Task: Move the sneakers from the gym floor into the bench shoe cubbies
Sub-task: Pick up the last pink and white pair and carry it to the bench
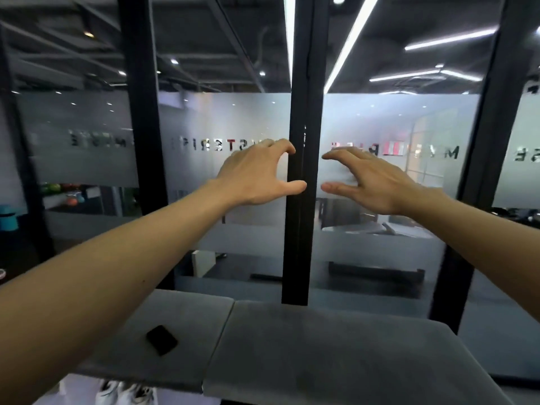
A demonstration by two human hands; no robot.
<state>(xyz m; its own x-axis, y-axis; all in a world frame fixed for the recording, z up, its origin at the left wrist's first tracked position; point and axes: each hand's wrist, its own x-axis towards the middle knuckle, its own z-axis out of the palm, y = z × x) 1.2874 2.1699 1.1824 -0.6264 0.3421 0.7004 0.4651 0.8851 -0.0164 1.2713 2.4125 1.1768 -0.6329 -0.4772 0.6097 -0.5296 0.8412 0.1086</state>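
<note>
Both arms are stretched forward at chest height in front of a glass wall. My left hand [257, 173] is open, fingers and thumb curved apart, holding nothing. My right hand [371, 182] mirrors it, open and empty, on the other side of a black post [304, 141]. Below them lies the grey cushioned bench [321, 355]. At the bottom left edge, under the bench's front, white sneakers [125, 394] with dark trim show partly; the rest of them is cut off.
A small black flat object [161, 339] lies on the left bench cushion. The frosted glass partition [228, 171] with black frames stands right behind the bench. Coloured balls [61, 194] and a teal item [10, 217] sit beyond the glass at left.
</note>
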